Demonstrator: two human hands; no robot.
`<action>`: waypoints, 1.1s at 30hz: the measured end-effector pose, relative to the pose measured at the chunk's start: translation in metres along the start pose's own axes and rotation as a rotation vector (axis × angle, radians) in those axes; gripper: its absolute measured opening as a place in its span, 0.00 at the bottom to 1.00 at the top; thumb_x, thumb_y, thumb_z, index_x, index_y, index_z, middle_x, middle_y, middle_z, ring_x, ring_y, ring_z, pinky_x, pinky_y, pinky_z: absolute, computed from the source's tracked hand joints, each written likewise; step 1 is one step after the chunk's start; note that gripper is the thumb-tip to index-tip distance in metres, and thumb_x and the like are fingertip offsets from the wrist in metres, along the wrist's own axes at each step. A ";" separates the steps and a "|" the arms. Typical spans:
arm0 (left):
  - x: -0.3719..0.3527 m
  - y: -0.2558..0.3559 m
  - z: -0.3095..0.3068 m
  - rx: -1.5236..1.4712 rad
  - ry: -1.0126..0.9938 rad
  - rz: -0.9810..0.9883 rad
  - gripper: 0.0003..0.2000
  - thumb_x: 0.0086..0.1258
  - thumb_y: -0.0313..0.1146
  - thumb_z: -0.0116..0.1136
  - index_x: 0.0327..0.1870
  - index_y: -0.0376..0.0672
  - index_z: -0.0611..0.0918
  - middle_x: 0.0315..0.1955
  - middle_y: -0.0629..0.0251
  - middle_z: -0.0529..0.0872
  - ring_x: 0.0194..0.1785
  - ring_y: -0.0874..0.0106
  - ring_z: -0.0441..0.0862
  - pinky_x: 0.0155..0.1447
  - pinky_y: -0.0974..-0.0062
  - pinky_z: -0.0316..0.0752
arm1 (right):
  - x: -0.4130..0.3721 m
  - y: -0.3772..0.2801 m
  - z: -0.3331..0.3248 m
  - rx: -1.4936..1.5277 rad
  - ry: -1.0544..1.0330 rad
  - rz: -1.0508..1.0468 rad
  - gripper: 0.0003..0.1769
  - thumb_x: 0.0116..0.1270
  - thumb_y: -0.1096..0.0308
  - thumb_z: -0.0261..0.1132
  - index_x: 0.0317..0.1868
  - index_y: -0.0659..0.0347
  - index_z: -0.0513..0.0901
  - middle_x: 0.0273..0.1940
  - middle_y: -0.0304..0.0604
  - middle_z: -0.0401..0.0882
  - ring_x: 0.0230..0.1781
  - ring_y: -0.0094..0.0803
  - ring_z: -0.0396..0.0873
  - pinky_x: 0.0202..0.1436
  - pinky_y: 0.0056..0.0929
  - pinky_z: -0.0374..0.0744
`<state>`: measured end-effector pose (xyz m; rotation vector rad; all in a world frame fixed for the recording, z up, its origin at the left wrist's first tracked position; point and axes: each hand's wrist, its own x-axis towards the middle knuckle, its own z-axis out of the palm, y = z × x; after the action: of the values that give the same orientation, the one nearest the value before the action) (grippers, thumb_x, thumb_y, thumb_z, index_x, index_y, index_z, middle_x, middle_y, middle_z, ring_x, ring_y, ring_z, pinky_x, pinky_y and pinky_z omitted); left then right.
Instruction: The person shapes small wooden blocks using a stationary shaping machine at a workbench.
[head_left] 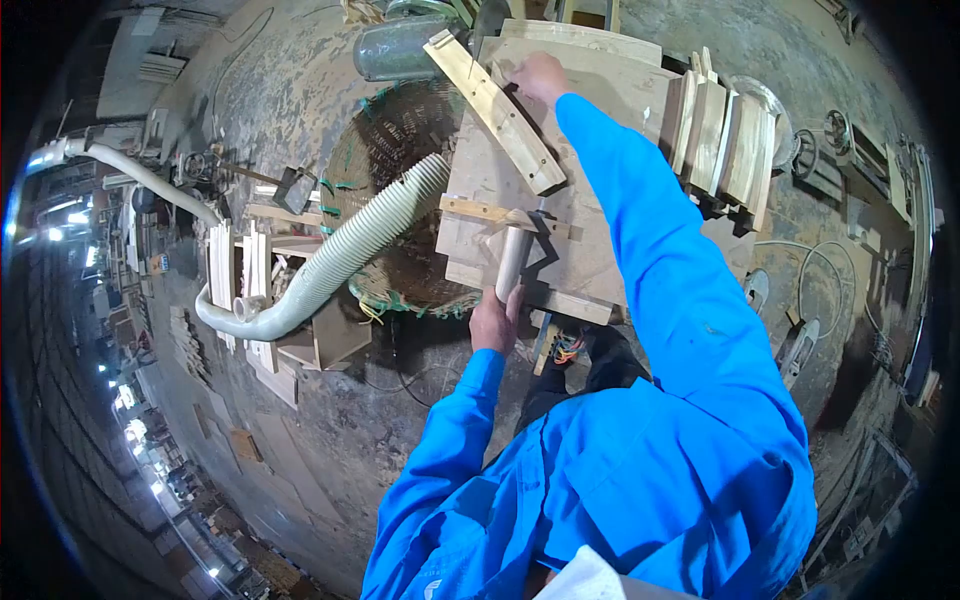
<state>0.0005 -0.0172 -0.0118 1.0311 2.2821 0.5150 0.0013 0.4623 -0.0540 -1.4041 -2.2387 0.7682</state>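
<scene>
My left hand (pixel 494 322) is closed around the lower end of a pale cylindrical bar (pixel 514 258) at the near edge of a board-topped worktable (pixel 610 240). Beyond the bar a thin metal rod (pixel 542 204) shows, close to the end of a curved wooden piece (pixel 497 112) with dark holes along it. At the far side, my right hand (pixel 540 80) has its fingers curled at the edge of that piece, fingertips partly hidden. A thin wooden strip (pixel 472 208) lies crosswise over the board, beside the bar's upper end.
Several curved wooden pieces (pixel 725 135) are stacked at the table's right. To the left stands a large woven basket (pixel 345 165), with a ribbed white hose (pixel 350 250) reaching over it. A green motor housing (pixel 400 50) is at the back. Wood offcuts (pixel 235 280) stand farther left.
</scene>
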 end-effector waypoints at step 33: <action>-0.047 0.017 0.024 -0.222 0.005 0.077 0.31 0.80 0.63 0.53 0.51 0.36 0.80 0.39 0.42 0.90 0.44 0.42 0.89 0.47 0.44 0.81 | -0.230 -0.310 -0.012 0.273 0.060 -0.549 0.54 0.69 0.43 0.74 0.79 0.76 0.64 0.73 0.68 0.69 0.71 0.57 0.75 0.74 0.45 0.75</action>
<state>0.0506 -0.0408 -0.0047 1.0093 2.1382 0.7838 -0.1090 0.1492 0.1423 -0.6307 -2.2105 0.7805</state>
